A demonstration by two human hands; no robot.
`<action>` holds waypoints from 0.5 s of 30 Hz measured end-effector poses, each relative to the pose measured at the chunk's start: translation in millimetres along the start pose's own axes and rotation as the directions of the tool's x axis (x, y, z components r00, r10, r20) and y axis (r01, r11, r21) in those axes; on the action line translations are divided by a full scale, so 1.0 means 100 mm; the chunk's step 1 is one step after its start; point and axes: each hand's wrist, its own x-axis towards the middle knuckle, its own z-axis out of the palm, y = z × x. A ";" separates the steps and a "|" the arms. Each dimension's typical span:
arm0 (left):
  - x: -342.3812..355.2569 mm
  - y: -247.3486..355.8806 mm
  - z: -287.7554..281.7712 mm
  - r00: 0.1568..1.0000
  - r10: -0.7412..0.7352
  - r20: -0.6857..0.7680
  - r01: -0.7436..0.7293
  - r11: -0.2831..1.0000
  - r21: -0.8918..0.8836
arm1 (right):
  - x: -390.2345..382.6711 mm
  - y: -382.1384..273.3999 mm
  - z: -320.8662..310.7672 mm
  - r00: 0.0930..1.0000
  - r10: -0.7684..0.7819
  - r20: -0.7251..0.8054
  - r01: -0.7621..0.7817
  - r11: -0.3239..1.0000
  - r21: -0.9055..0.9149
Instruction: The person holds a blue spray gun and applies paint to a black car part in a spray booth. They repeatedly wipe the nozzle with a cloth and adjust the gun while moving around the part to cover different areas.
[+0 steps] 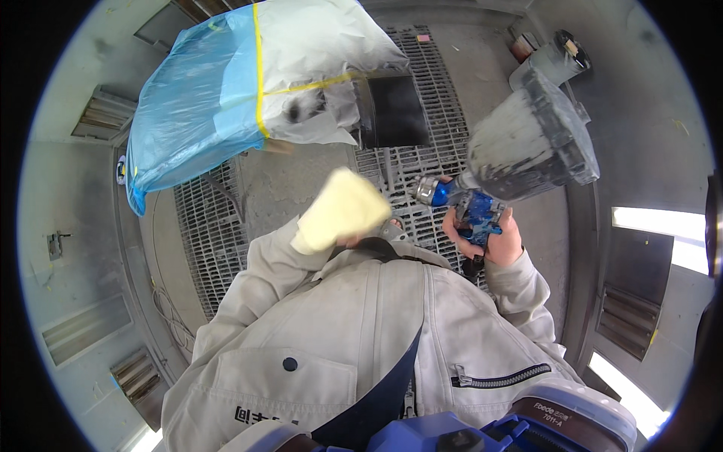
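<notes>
My left hand (pixel 348 241) holds a pale yellow cloth (pixel 343 207), slightly blurred, which covers most of its fingers. My right hand (pixel 501 237) grips a blue spray gun (pixel 474 211) with a silver front end that points left, toward the cloth. A large translucent cup (pixel 527 135), coated grey inside, sits on top of the gun. Ahead on the left is an object wrapped in blue plastic film (pixel 192 98) and white masking sheet (pixel 316 41) with yellow tape; beside it lies a dark panel (pixel 393 111), part of the sheet bearing a dark sprayed patch.
The booth floor has metal grating (pixel 207 245) and concrete. A bucket (pixel 542 64) stands at the far right against the wall. Hoses (pixel 169 316) lie along the left side. Grey walls with vents and lit panels (pixel 659 226) surround me. A respirator (pixel 572 410) shows at the lower edge.
</notes>
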 end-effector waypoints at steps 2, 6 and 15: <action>-0.07 0.16 0.29 0.962 -0.273 0.025 0.267 0.913 -0.309 | -0.02 0.00 -0.07 0.999 -0.023 -0.049 0.024 1.000 0.020; -0.23 0.49 0.44 0.892 -0.403 -0.206 0.422 0.905 0.056 | -0.03 0.04 -0.17 0.987 -0.125 -0.104 0.125 0.992 -0.011; -0.28 0.78 0.23 0.728 -0.614 0.305 0.676 0.566 -0.473 | -0.02 0.12 -0.29 0.975 -0.150 -0.165 0.150 0.989 -0.017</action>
